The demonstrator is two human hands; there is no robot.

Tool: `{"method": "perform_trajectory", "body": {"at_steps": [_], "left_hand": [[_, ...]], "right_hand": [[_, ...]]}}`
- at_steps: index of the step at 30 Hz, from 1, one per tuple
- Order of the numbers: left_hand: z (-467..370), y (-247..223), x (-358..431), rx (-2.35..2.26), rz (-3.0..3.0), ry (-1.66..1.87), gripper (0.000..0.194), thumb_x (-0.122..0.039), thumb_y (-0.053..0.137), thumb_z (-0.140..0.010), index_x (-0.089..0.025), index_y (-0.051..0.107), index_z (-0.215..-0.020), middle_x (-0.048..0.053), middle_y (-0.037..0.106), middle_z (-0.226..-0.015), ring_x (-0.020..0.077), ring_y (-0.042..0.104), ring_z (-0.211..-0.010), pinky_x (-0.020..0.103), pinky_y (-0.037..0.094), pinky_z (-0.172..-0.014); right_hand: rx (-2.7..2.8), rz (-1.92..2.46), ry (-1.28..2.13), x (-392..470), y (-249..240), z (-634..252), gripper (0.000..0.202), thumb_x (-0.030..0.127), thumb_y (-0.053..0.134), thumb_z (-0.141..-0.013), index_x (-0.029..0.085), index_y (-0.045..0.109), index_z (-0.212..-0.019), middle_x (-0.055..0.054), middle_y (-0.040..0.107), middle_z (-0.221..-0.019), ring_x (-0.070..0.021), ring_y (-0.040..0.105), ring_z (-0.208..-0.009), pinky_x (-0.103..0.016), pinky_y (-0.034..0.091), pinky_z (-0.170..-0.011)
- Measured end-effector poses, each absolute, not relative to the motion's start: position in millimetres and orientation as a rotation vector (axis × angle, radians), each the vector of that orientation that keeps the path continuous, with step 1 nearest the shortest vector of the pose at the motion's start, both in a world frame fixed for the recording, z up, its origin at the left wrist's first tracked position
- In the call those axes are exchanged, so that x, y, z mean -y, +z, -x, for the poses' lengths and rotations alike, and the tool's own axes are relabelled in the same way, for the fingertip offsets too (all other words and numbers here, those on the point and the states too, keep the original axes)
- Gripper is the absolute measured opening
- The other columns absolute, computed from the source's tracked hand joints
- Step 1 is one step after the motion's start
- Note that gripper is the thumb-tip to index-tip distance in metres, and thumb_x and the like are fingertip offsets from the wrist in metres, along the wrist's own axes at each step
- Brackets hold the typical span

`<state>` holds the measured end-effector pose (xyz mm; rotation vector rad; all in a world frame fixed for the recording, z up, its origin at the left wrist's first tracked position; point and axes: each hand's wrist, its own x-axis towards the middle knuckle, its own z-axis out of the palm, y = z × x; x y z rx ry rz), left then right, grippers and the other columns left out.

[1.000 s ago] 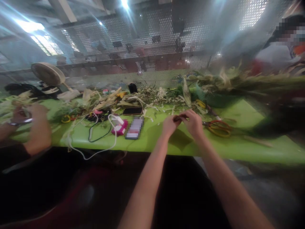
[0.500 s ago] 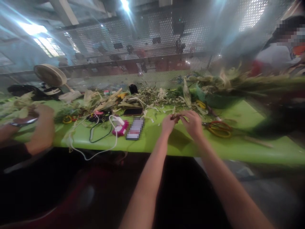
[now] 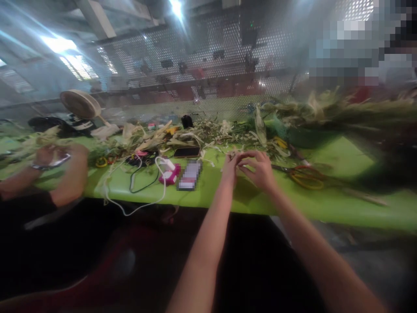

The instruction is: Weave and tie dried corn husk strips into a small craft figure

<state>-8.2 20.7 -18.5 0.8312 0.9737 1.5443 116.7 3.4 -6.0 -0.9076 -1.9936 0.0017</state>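
Observation:
Above the green tabletop [image 3: 211,191], my left hand [image 3: 231,164] is closed, its fingertips around something small that I cannot make out. My right hand [image 3: 259,168] meets it from the right, thumb and fingers bent in toward the left fingertips in what looks like a pinch. Whatever lies between them is mostly hidden. Just right of my right hand lie scissors [image 3: 306,177] with orange-yellow handles. Dried husks and plant scraps [image 3: 224,128] are heaped beyond both hands.
Left of my hands are a phone [image 3: 189,175], a dark phone [image 3: 186,152], a magenta power block [image 3: 169,174] and a looping white cable [image 3: 114,204]. A green basin [image 3: 299,134] holds plant stalks. Another person's hands [image 3: 61,156] work at far left; a fan [image 3: 80,104] stands behind.
The view has turned slightly left, so the table things sit farther right. My hands stay together; the right fingers have shifted and look more spread against the left hand.

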Motion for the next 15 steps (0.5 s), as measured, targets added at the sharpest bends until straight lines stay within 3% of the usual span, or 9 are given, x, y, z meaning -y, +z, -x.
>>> {"method": "perform_trajectory", "body": {"at_steps": [8, 15], "left_hand": [[8.2, -17.3, -20.9, -0.852, -0.736, 1.396, 0.032, -0.042, 0.059, -0.083, -0.014, 0.062, -0.098, 0.012, 0.072, -0.102, 0.0191, 0.066, -0.095, 0.028, 0.045, -0.073], [8.8, -20.2, -21.1, -0.812, -0.770, 1.364, 0.037, -0.047, 0.060, -0.085, -0.018, 0.066, -0.107, 0.010, 0.072, -0.111, 0.0191, 0.065, -0.099, 0.029, 0.046, -0.075]], "right_hand": [[1.950, 1.086, -0.155, -4.2, -16.0, -115.9, 0.013, 0.025, 0.064, -0.085, 0.028, 0.075, -0.092, -0.004, 0.068, -0.119, -0.0306, 0.052, -0.108, -0.048, 0.039, -0.090], [1.803, 1.129, -0.043, -11.5, -22.4, -116.4, 0.012, 0.027, 0.069, -0.080, 0.027, 0.075, -0.091, -0.006, 0.066, -0.121, -0.0308, 0.054, -0.108, -0.051, 0.040, -0.094]]}}
